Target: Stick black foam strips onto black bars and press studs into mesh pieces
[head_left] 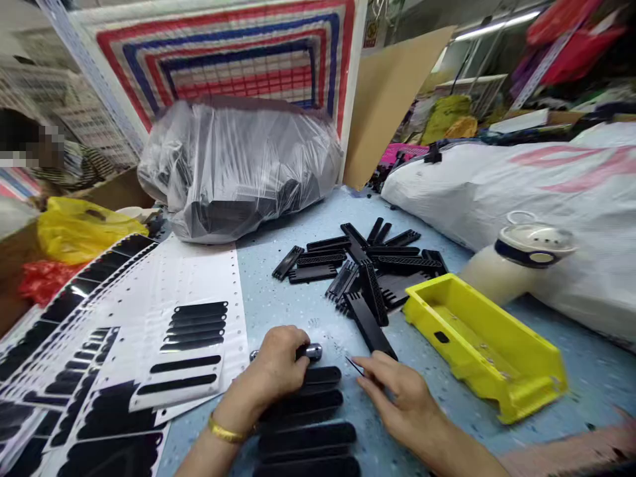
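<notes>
My left hand [275, 371] is curled round a small shiny metal tool [314, 352] whose tip sticks out to the right. It rests on a row of black oblong plastic strips [318, 424] lying side by side near the table's front edge. My right hand [397, 394] pinches a thin dark sliver [354, 366] between thumb and forefinger, just right of the top strip. A long black plastic piece [370, 324] lies directly beyond my right hand.
A heap of black ribbed plastic parts [368, 262] lies mid-table. A yellow plastic tray [481, 344] stands at right. White backing sheets with black stickers [193, 331] spread left. Behind are a clear bag of black parts [238, 169], a white sack [521, 185] and cardboard [387, 93]. Another person sits far left.
</notes>
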`<state>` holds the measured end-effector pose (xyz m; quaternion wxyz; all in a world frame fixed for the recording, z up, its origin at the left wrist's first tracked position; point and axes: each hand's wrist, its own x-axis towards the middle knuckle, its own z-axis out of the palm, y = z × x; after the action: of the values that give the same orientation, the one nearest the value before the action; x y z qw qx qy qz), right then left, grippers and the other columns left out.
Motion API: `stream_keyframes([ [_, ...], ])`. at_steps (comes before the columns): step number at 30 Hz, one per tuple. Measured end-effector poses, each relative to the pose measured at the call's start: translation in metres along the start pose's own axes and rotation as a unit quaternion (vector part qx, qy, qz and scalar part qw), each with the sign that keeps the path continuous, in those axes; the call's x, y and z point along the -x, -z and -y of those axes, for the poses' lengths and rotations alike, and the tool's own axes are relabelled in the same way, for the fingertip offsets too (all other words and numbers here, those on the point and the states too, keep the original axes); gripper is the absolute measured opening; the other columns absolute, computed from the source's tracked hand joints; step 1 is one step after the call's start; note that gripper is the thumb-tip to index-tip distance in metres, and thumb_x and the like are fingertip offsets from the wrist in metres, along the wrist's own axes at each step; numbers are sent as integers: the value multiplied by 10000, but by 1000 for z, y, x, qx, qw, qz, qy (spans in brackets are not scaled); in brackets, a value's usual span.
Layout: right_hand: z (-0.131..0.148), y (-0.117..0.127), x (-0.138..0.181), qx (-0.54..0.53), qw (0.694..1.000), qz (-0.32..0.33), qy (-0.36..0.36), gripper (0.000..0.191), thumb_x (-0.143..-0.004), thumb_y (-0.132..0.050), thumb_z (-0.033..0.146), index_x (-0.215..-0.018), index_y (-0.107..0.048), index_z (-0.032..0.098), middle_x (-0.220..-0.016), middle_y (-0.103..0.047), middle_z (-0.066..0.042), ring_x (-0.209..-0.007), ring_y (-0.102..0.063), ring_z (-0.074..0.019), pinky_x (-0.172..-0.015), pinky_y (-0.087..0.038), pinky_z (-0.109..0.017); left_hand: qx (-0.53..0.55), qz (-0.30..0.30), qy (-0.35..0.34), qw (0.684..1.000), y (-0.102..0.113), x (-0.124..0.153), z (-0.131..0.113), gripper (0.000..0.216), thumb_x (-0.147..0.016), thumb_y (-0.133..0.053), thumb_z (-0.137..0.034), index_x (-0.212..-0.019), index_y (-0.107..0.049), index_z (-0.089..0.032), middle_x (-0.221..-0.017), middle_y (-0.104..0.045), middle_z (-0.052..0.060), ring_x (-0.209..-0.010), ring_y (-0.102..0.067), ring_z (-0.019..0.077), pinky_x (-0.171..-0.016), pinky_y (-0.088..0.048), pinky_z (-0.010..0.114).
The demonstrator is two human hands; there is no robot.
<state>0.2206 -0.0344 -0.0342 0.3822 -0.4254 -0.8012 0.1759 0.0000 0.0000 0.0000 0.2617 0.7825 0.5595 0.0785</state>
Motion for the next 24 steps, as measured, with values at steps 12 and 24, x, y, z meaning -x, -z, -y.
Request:
stream_keyframes([
  [12, 14, -18, -32, 69, 994, 84, 27, 344, -910, -401, 97, -637, -600, 163, -577, -483, -5, -515, -488, -116, -514, -323, -257, 46, -51, -60, 996, -14, -1, 13, 121, -779, -632, -205, -843, -734, -217, -854, -748, 58, -865, -672, 250, -813, -505, 360],
  [24, 19, -26, -33, 67, 994, 49, 66, 323, -907, -414, 47, -666, -604, 150, -564, -444, 2, -504, -437, -120, -512, -275, -286, 33, -42, -46, 997, -10, 2, 8, 114, -780, -633, -155, -836, -732, -160, -846, -745, 88, -834, -667, 249, -774, -497, 357],
])
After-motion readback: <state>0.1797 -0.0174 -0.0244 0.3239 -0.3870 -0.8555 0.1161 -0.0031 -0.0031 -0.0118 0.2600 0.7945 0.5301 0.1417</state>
